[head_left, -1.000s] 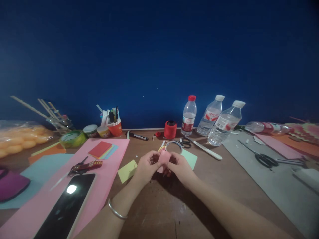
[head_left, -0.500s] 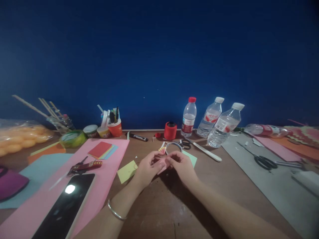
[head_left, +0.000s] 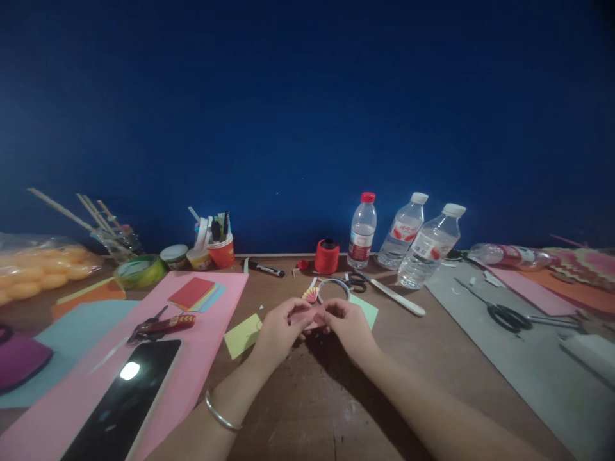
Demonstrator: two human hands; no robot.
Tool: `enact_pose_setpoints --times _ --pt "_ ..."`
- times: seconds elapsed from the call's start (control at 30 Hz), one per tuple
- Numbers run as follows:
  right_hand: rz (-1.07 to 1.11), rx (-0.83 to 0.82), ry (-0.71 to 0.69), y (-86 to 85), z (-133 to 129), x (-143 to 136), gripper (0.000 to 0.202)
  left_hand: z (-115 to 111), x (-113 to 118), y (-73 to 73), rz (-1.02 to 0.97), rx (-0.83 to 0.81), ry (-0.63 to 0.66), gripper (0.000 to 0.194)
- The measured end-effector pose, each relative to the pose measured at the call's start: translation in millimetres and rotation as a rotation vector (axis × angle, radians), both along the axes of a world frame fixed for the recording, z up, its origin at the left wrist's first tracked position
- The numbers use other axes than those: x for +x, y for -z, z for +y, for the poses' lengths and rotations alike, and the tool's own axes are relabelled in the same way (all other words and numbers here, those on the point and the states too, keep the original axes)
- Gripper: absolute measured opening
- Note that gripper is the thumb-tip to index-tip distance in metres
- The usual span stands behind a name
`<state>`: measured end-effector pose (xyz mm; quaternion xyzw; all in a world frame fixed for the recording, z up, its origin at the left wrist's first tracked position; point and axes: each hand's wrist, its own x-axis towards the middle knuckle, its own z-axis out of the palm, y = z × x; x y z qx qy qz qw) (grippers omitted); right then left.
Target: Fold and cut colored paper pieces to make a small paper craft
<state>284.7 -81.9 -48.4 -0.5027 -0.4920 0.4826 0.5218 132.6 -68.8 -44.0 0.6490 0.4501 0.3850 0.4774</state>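
Between my two hands is a small piece of pink paper [head_left: 313, 319], held just above the brown table. My left hand [head_left: 279, 326] pinches its left side, thumb on top. At its right side, my right hand [head_left: 350, 328] grips it between thumb and fingers; some fingertips are hidden behind the paper. Just beyond lie a small pleated red-and-yellow paper fan [head_left: 311, 294] and a ring-shaped roll of tape [head_left: 334, 290]. A yellow paper square [head_left: 243, 335] rests left of my left hand, and a pale green paper [head_left: 364, 311] is partly behind my right hand.
A red thread spool [head_left: 327, 257], a red-capped bottle [head_left: 362, 232] and two white-capped bottles stand at the back. A white stick [head_left: 398, 296] lies right of centre. Black-handled scissors [head_left: 508, 316] rest on grey paper. Leftward are a phone [head_left: 127, 400], pink sheet [head_left: 211, 314] and pen cup [head_left: 221, 251].
The pink paper has turned from slanted to nearly level between my hands. Both hands stay close together with their grip kept. The view has shifted slightly.
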Motion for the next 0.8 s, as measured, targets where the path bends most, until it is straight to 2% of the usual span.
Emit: enact_pose_setpoints --times 0.27,0.8 --pt "-0.023 -0.005 0.013 0.1 0.5 -0.6 0.009 1.2 -1.6 4.2 0.013 0.029 -0.009 0.020" --pt "-0.095 0.004 0.057 -3.3 -1.2 0.2 0.015 0.1 -2.1 -2.2 -0.022 0.018 0.000 0.019"
